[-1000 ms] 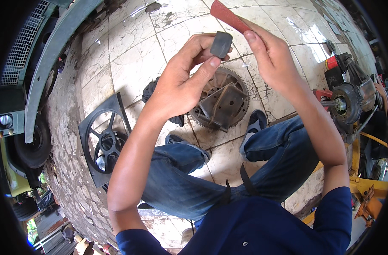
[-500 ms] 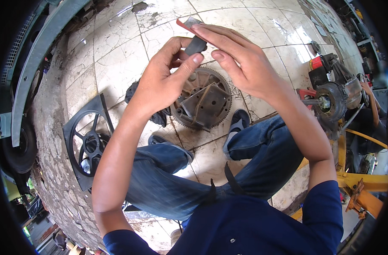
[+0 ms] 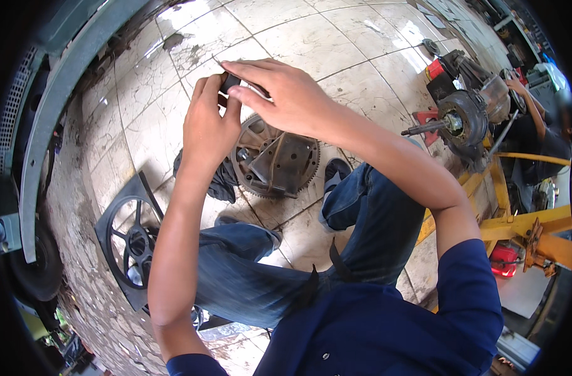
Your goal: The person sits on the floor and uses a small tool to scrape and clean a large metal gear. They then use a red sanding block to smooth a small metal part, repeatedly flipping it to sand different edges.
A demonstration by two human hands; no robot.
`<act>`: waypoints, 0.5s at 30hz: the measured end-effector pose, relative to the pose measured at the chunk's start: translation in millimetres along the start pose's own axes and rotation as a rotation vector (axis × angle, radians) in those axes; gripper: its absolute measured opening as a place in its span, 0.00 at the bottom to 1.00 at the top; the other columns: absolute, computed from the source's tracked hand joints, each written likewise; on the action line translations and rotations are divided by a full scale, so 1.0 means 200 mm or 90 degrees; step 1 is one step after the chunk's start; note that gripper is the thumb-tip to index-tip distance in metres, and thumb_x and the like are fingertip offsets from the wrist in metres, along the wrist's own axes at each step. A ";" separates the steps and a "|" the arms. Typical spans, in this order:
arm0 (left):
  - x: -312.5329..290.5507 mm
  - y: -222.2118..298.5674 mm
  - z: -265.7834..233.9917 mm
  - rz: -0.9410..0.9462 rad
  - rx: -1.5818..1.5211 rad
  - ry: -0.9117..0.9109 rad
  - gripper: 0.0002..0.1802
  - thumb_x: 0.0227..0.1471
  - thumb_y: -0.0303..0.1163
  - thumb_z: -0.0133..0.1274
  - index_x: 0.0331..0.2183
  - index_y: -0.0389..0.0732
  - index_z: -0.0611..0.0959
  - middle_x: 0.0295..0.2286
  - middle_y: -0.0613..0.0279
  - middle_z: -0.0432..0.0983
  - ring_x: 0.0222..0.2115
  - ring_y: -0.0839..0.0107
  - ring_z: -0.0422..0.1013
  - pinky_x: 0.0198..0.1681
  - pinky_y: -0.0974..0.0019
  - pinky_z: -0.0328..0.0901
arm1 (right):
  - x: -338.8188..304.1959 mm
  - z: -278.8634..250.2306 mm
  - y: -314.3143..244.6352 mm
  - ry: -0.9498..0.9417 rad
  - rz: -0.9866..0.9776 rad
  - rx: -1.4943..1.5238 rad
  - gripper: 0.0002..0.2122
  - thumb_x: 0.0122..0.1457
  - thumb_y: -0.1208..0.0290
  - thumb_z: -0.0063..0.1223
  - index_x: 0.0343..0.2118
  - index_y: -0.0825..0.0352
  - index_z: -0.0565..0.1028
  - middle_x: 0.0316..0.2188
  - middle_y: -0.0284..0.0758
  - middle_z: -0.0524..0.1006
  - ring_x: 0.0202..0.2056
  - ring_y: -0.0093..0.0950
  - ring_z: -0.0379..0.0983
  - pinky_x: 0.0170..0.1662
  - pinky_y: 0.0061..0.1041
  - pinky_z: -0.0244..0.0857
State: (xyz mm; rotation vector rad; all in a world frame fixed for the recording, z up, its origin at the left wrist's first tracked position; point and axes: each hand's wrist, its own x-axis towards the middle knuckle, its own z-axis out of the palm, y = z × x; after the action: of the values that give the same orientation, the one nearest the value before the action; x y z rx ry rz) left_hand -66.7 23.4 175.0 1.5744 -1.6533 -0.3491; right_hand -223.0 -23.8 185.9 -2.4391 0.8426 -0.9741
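Note:
Out in front of me, my left hand (image 3: 209, 119) grips a small dark block (image 3: 231, 83) between thumb and fingers. My right hand (image 3: 283, 91) lies over the block, fingers stretched and thumb underneath. It pinches a thin bent sheet, likely sandpaper, mostly hidden now under the fingers. Below my hands, a toothed flywheel (image 3: 256, 133) rests on the tiled floor between my feet. A dark rectangular metal plate (image 3: 296, 164) lies on top of it. Against the flywheel's left side is a crumpled black cloth (image 3: 218, 182).
A black fan shroud (image 3: 109, 250) lies at the left. To the right, a greasy gear housing with a shaft (image 3: 455, 121) sits by a yellow steel frame (image 3: 518, 220). A co-worker's arm (image 3: 533, 103) shows at far right. A grey metal beam (image 3: 41, 150) curves along the left.
Both my hands have moved left and closer together in the view. The right hand has come down over the block, covering most of the sheet. The whole view has shifted slightly.

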 end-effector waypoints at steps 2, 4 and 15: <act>0.01 0.01 0.02 0.000 0.003 -0.010 0.14 0.54 0.31 0.51 0.41 0.34 0.75 0.35 0.50 0.72 0.30 0.59 0.73 0.35 0.58 0.67 | 0.01 0.02 0.03 0.037 -0.002 0.002 0.19 0.64 0.59 0.42 0.53 0.64 0.72 0.45 0.39 0.77 0.46 0.39 0.72 0.47 0.35 0.68; 0.01 -0.01 0.03 -0.006 0.019 -0.013 0.12 0.54 0.31 0.50 0.40 0.34 0.75 0.35 0.49 0.72 0.30 0.58 0.74 0.35 0.57 0.67 | 0.02 0.06 0.03 0.054 0.012 0.001 0.19 0.64 0.60 0.42 0.52 0.64 0.73 0.44 0.39 0.78 0.46 0.40 0.72 0.47 0.35 0.68; -0.02 -0.03 0.04 -0.056 -0.121 -0.050 0.18 0.58 0.29 0.45 0.48 0.29 0.72 0.35 0.42 0.78 0.35 0.55 0.77 0.40 0.59 0.68 | 0.00 0.13 -0.05 0.013 0.018 -0.143 0.21 0.68 0.62 0.35 0.56 0.70 0.67 0.52 0.44 0.72 0.55 0.40 0.67 0.59 0.37 0.59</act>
State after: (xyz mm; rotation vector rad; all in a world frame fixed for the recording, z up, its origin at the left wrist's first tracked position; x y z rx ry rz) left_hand -67.9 23.7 165.1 1.5095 -1.5624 -0.6035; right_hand -200.6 -12.8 174.8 -2.6002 1.0409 -0.9396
